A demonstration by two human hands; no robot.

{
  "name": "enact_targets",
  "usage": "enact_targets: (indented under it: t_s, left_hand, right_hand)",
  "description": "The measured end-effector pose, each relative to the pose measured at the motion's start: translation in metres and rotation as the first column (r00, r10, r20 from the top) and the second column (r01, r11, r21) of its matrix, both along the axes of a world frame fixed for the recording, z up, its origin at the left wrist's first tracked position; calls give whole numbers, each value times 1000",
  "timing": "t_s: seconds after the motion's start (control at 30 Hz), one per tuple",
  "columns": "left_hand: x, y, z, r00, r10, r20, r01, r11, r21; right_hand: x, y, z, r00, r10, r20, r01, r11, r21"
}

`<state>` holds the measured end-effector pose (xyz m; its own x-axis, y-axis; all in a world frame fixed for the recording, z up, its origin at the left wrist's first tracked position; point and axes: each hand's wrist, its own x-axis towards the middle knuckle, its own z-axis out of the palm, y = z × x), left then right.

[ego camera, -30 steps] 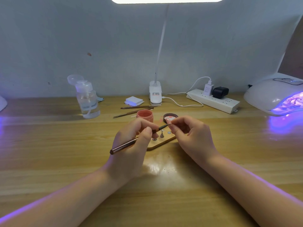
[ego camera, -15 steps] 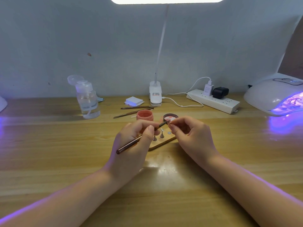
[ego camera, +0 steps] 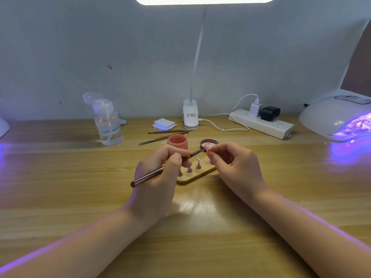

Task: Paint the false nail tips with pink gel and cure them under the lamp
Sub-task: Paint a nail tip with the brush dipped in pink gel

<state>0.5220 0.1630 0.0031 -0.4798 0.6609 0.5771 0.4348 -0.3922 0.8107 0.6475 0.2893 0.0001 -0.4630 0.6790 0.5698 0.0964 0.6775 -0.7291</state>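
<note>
The left hand (ego camera: 158, 173) grips a brush (ego camera: 162, 169) like a pen, its bristle end reaching across to the right hand (ego camera: 230, 163). The right hand's thumb and forefinger pinch a small nail tip (ego camera: 208, 150), held just above the far end of a wooden stand (ego camera: 197, 174). The brush end meets that tip, so the step in hand looks like painting it with pink gel.

The stand lies on the tabletop (ego camera: 60, 177) between the hands and carries a row of small metal holders (ego camera: 189, 169). One holder (ego camera: 198, 159) appears to bear a pale tip; whether the others hold tips is too small to tell. A bare round spot (ego camera: 207, 162) on the stand probably marks where the held piece belongs.

Behind the stand sit an open pink gel pot (ego camera: 177, 141) and its lid (ego camera: 208, 143), smeared with pink. The curing lamp (ego camera: 337, 119) glows violet at the far right, well apart from the work.

Judging by this, painting is mid-course: one tip is being coated, others likely remain, and all curing is still to come. Two spare tools (ego camera: 166, 135), a pump bottle (ego camera: 107, 123) and a power strip (ego camera: 261, 123) lie further back.
</note>
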Motion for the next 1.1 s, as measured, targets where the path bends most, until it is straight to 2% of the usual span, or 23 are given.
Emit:
enact_targets:
  t_s: [0.13,0.27,0.37,0.5,0.63,0.8,0.93,1.1]
  left_hand:
    - [-1,1,0,1000,-3,-19,1,998,-65]
    - [1,0,1,1000,4,-26,-5,1000,-30]
    - [1,1,1,1000,-17,-13,17,998,-59]
    - [1,-1,2,997,-8,-74,2,997,-73]
    - [1,1,3,998,-11,60,12,1000,-27]
    - [3,6,3,942,14,335,2,999,-46]
    - [4,7,1,925,9,380,19,997,-70]
    - [5,5,-2,933,0,359,32,996,-85]
  right_hand:
    - [0,0,0,1000,16,10,-16,1000,4]
    - [0,0,0,1000,11,10,-11,1000,-8]
    - [0,0,-1,1000,14,13,-14,1000,-13]
    - [0,1,-1,1000,0,11,1,1000,-17]
    - [1,0,-1,998,-44,-33,42,998,-43]
    - [0,0,-1,998,-62,-13,61,996,-64]
    - [0,0,0,998,-51,42,54,997,-62]
    - [-2,3,0,984,-55,172,58,998,-12]
